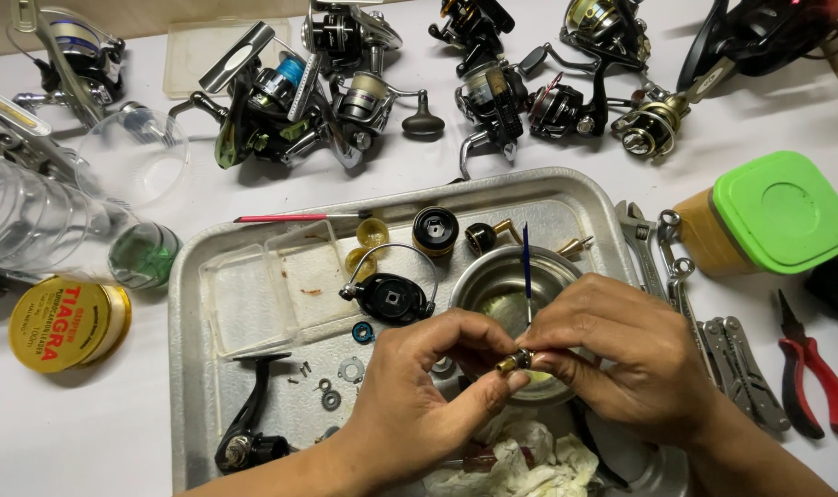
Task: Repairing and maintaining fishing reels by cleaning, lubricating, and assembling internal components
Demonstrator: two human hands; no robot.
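Note:
My left hand (pixel 419 387) and my right hand (pixel 622 354) meet over a small steel bowl (pixel 493 285) in a metal tray (pixel 193 368). Between their fingertips sits a small brass and black reel part (pixel 515 361). The left thumb and fingers pinch it from the left. My right hand grips it from the right and also holds a thin blue-handled brush (pixel 527 267) that stands upright above the bowl. A crumpled white rag (pixel 529 465) lies below the hands.
The tray also holds a black reel rotor with bail (pixel 391 294), a black spool (pixel 435 228), a reel handle (pixel 249 423), washers and a clear plastic lid (pixel 272 290). Several fishing reels (pixel 290 101) lie behind. Wrenches, a multitool (pixel 737 364), red pliers (pixel 820 382), a green-lidded container (pixel 778 212) sit right.

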